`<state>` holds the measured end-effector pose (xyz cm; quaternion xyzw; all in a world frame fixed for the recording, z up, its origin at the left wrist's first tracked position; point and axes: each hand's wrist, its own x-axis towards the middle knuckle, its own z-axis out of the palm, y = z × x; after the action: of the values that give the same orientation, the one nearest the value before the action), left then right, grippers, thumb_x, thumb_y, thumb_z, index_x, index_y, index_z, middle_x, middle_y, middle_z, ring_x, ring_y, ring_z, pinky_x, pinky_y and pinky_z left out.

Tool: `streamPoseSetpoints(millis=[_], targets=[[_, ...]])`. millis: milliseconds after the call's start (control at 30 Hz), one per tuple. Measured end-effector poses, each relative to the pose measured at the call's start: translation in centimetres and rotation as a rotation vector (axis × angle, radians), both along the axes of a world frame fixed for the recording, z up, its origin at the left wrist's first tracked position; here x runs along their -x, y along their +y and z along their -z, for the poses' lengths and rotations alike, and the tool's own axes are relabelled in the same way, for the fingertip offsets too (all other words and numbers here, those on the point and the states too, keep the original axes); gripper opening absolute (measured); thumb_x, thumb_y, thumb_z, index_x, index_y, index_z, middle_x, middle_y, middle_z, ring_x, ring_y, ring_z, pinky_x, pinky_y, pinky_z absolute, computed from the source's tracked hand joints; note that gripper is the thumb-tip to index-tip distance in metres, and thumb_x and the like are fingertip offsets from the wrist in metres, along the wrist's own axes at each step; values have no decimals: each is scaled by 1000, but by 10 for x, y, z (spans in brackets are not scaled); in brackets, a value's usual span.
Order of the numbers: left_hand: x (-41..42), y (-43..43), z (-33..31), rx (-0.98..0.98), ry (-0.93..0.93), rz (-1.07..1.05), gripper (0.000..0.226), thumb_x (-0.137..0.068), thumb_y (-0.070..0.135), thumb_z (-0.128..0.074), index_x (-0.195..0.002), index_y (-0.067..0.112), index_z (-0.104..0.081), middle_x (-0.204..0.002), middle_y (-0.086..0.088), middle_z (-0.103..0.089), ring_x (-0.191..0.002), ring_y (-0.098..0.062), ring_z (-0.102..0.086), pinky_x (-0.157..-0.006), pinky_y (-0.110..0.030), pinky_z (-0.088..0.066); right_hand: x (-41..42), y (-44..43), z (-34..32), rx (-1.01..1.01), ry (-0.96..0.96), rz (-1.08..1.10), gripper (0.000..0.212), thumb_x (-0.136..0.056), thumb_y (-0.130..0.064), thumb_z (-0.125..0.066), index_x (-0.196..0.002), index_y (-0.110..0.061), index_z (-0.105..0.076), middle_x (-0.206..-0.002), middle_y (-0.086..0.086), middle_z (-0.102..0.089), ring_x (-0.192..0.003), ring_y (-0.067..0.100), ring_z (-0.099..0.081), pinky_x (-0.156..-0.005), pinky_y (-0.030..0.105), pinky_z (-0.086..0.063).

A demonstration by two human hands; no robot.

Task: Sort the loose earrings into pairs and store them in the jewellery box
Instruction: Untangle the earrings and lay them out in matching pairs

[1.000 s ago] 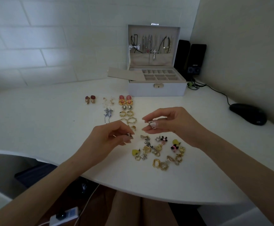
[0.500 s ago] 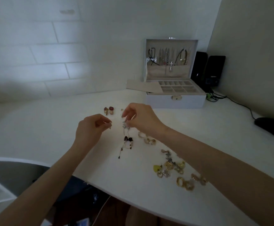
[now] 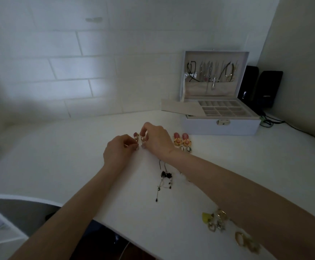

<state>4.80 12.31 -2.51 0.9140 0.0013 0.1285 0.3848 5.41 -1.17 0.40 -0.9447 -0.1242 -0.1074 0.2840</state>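
Note:
My left hand (image 3: 118,152) and my right hand (image 3: 156,140) meet fingertip to fingertip low over the white desk (image 3: 68,156). Each pinches a small earring, mostly hidden by the fingers. A dark red earring pair (image 3: 135,136) peeks out just behind the fingertips. To the right lie a pink-and-orange pair (image 3: 181,140) and a small cameo pair (image 3: 186,148). Long black dangling earrings (image 3: 164,177) lie below my right wrist. The loose earring pile (image 3: 216,221) sits near the front edge under my right forearm. At the back right the jewellery box (image 3: 220,127) stands open.
A beige insert (image 3: 181,108) rests across the box's left rim, and necklaces hang inside the lid (image 3: 214,76). Two black speakers (image 3: 261,87) stand behind the box, with a black cable (image 3: 303,133) trailing right. The desk's curved front edge runs at lower left.
Both hands have moved away from the loose pile to the back left, down beside the dark red pair, still pinching their small earrings. The view has swung left and up.

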Motion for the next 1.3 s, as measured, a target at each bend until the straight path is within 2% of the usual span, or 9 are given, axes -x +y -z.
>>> streamPoseSetpoints(millis=[200, 267, 400, 500, 633, 767, 967, 1167, 1300], targets=[[0, 7, 6, 23, -42, 61, 8, -81, 23, -68, -88, 24, -65, -89, 5, -64, -74, -4, -55, -68, -23, -44, -2, 1, -1, -17, 7, -8, 29, -75, 5, -66, -100, -6, -56, -92, 11, -66, -88, 27, -62, -84, 40, -49], [-1, 6, 6, 16, -42, 53, 8, -81, 22, -68, -86, 25, -64, -90, 5, -65, -77, -8, -58, -70, -27, -46, 0, 1, -3, -14, 4, -22, 26, -78, 2, -64, -101, -6, -56, -93, 11, -66, -89, 27, -61, -85, 40, -48], [-3, 3, 4, -16, -38, 17, 6, -82, 26, -67, -87, 28, -64, -90, 7, -62, -77, -8, -55, -66, -26, -38, 5, 0, -8, -2, 10, -45, 21, -83, -5, -63, -103, -5, -56, -96, 10, -66, -93, 27, -61, -86, 41, -46], [-3, 3, 5, -16, -41, 20, 13, -82, 25, -66, -95, 27, -64, -95, 4, -62, -78, -8, -55, -69, -27, -40, 6, -4, -10, 35, 2, -46, 25, -82, -6, -64, -105, -8, -57, -101, 10, -64, -96, 27, -59, -88, 43, -45], [4, 2, 2, 2, -101, -17, 26, -83, 21, -67, -107, 15, -59, -103, -3, -54, -78, -13, -52, -71, -27, -39, 20, -24, -23, 14, -3, -53, 34, -78, -5, -68, -109, -14, -56, -101, 4, -60, -95, 20, -56, -90, 39, -45], [26, -8, -8, -32, -223, -42, 18, -86, 18, -63, -101, 12, -55, -89, -1, -49, -74, -13, -46, -66, -27, -36, 53, -62, -36, -91, -5, -94, 24, -80, -12, -70, -102, -16, -60, -95, 2, -64, -87, 14, -60, -82, 31, -51], [80, -47, -20, -15, -268, 260, 10, -86, 21, -63, -84, 22, -54, -64, 11, -50, -56, -4, -46, -55, -18, -35, 102, -119, -31, -144, 37, -65, 12, -82, -11, -68, -93, -16, -66, -90, -1, -68, -81, 6, -61, -74, 13, -47], [120, -74, -34, -196, -57, 632, 14, -82, 32, -66, -74, 29, -56, -66, 11, -56, -63, -5, -50, -58, -15, -39, 140, -168, -26, -124, 90, -66, 11, -80, -13, -71, -89, -19, -69, -83, -6, -68, -75, -1, -60, -68, 8, -44], [131, -80, -40, -229, 77, 838, 12, -76, 31, -73, -78, 31, -61, -74, 11, -59, -73, -7, -53, -62, -15, -41, 155, -187, -24, -102, 161, -90, 12, -77, -13, -74, -87, -21, -73, -78, -10, -67, -73, 1, -59, -65, 9, -42]])
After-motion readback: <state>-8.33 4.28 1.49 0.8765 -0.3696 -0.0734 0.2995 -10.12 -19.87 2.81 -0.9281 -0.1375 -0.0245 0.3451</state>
